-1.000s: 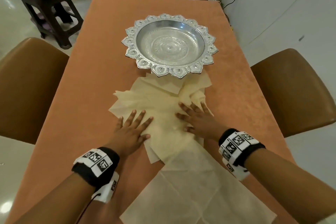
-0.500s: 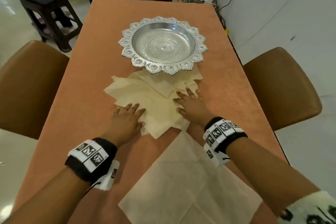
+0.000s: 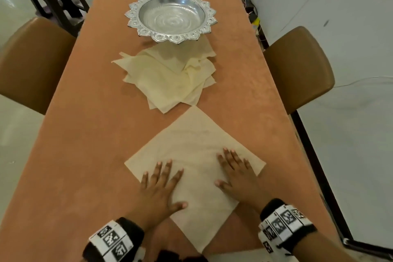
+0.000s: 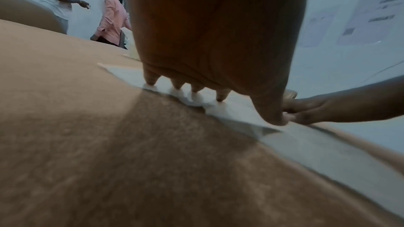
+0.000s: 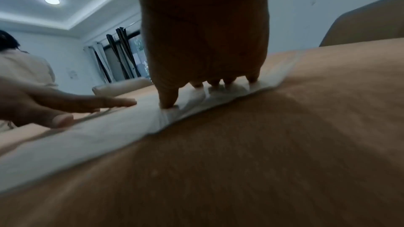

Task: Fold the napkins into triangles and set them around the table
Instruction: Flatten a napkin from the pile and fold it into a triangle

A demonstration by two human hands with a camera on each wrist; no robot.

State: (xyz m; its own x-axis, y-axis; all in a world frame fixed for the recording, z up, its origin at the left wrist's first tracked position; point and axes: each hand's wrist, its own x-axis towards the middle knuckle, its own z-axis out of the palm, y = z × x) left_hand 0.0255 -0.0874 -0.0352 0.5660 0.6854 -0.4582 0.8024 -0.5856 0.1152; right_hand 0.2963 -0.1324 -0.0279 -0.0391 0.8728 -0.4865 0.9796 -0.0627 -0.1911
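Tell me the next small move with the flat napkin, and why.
Probably pinch the near corner of the napkin and carry it up to the far corner. The napkin lies unfolded as a diamond on the table, with the left hand and right hand pressing flat on it, so it looks smoothed and ready for the diagonal fold.

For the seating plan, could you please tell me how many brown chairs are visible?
2: one brown chair left of the orange table, one right; others may be out of view.
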